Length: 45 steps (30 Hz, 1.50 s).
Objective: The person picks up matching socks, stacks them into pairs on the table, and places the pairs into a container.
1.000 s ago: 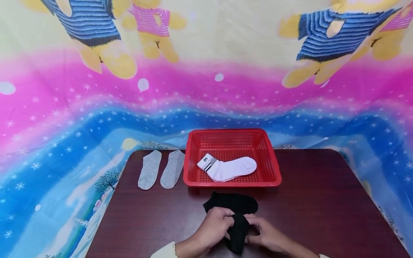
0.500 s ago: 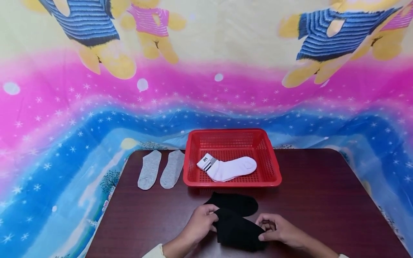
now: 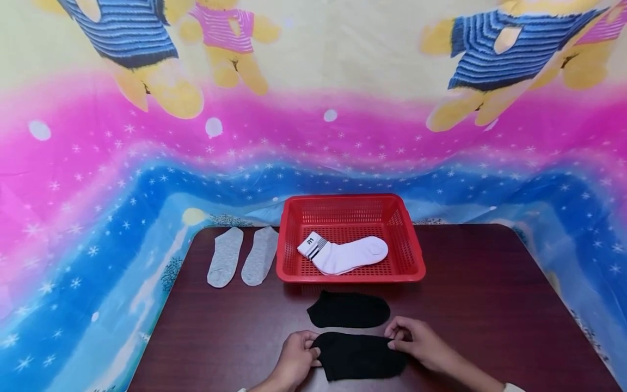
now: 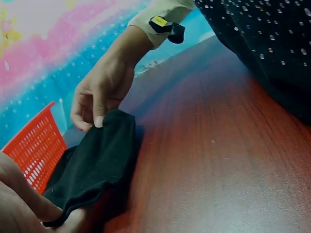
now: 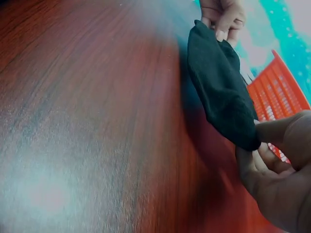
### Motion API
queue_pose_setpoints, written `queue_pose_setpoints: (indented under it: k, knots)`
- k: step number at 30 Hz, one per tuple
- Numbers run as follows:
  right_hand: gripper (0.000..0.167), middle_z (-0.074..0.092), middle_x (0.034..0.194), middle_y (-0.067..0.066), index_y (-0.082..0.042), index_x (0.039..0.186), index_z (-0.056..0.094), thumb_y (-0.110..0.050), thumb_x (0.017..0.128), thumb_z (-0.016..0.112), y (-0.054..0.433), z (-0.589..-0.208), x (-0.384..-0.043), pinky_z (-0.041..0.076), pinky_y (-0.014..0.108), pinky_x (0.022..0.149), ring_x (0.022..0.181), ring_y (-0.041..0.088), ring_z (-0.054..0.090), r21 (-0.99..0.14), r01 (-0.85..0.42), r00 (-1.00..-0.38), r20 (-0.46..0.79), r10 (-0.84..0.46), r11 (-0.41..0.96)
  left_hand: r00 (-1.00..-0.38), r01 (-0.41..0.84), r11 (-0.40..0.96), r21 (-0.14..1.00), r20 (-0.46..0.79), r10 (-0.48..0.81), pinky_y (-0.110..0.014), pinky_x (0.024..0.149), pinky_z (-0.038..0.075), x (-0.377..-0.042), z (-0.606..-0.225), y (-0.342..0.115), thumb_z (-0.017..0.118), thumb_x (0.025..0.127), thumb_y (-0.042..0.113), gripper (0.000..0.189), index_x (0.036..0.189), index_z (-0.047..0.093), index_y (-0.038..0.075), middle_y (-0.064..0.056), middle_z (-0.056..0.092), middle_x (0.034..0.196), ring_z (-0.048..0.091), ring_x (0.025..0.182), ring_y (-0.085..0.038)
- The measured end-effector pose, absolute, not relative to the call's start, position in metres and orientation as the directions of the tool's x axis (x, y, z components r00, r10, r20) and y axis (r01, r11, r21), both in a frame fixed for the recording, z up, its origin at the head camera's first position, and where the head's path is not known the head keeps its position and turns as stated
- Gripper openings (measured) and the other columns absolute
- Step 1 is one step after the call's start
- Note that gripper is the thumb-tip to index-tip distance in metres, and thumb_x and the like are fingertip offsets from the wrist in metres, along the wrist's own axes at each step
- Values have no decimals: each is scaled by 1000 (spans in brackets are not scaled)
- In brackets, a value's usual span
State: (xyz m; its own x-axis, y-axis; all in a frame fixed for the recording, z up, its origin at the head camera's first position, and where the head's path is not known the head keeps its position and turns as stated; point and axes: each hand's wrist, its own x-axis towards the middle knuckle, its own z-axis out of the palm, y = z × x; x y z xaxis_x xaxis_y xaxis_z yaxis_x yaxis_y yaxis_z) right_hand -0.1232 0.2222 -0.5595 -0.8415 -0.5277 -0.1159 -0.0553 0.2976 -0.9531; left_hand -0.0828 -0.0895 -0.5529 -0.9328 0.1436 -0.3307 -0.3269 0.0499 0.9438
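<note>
A soft black fabric ankle sock [image 3: 360, 356] spans the space between 2 hands, in front of the red perforated plastic basket [image 3: 350, 278]: the left hand [image 3: 293, 356] pinches its opening end, the right hand [image 3: 420, 342] its toe end. The limp knit, held only at its ends, could fold or twist if either pinch slips or the hands lower unevenly. Moved too far forward, it could push askew the matching flat black fabric sock [image 3: 350, 310] just beyond.

The head view shows that 2nd sock whole, plus the white fabric sock with a black-striped cuff [image 3: 350, 257] inside the basket. The right wrist view adds a shadow [image 5: 197, 126] on the reddish-brown wood-grain table [image 5: 97, 121] beneath the held sock. The left wrist view shows the cuff edge [image 4: 87, 194] closely, though whether a fingertip sits inside is unclear.
</note>
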Motion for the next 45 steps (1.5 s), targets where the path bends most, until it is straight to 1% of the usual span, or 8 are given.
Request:
queue_pose_setpoints:
  k: [4,11,18,27,32,39,42,45]
  knots:
    - [16,67,94,10,3,101,65,-5,90,74,216,-562,-124,54,21,70,78,1,61,-935,-45,-860,-143,-490,353,-948,-298,79,951,-305,92,-34,64,62,-83,-557,-89,55,82,-21,24,104,65,-18,-25,74,90,69,75,-17]
    - [50,65,107,12,8,119,60,-1,76,85,214,-564,-122,52,22,73,87,9,60,-937,113,-834,-270,-481,330,-959,-280,89,956,-283,31,-30,64,61,-87,-558,-89,57,83,-19,23,104,66,-16,-21,74,89,67,73,-15]
    - [34,61,83,6,6,97,64,4,69,84,215,-566,-118,49,20,62,69,6,57,-925,112,-848,-279,-451,363,-967,-249,145,958,-253,10,-29,60,59,-89,-560,-92,57,82,-21,26,105,68,-13,-17,73,88,65,72,-13]
    - [41,60,89,7,6,102,61,11,66,81,216,-564,-121,50,21,65,75,9,55,-914,123,-878,-282,-387,387,-984,-156,315,936,-174,27,-20,62,53,-91,-558,-92,64,80,-17,26,103,70,-8,-11,71,88,61,78,-9]
    - [40,59,88,7,6,101,61,14,67,79,217,-564,-121,51,21,63,74,8,55,-907,97,-887,-265,-377,410,-985,-135,378,916,-167,53,-18,61,49,-92,-557,-94,68,76,-16,27,101,70,-6,-8,69,82,57,71,-5]
    - [36,57,87,1,-6,100,62,6,72,81,218,-564,-118,50,21,63,74,1,52,-830,-101,-881,-181,-436,549,-997,11,592,806,-37,68,-23,71,47,-88,-557,-96,77,70,-11,42,109,64,0,-1,58,95,52,80,-8]
    - [36,55,89,-3,-12,101,62,2,75,82,218,-561,-118,48,21,64,76,-1,50,-766,-226,-866,-125,-484,602,-992,119,720,683,44,122,-30,82,47,-84,-555,-96,80,75,-5,45,115,63,6,1,53,103,51,94,-15]
    - [37,56,100,-8,-18,105,63,-2,77,83,219,-556,-116,50,22,68,84,0,51,-679,-399,-820,-37,-571,617,-964,249,797,550,58,261,-34,89,47,-83,-550,-97,80,82,5,38,115,65,15,6,54,106,49,102,-14]
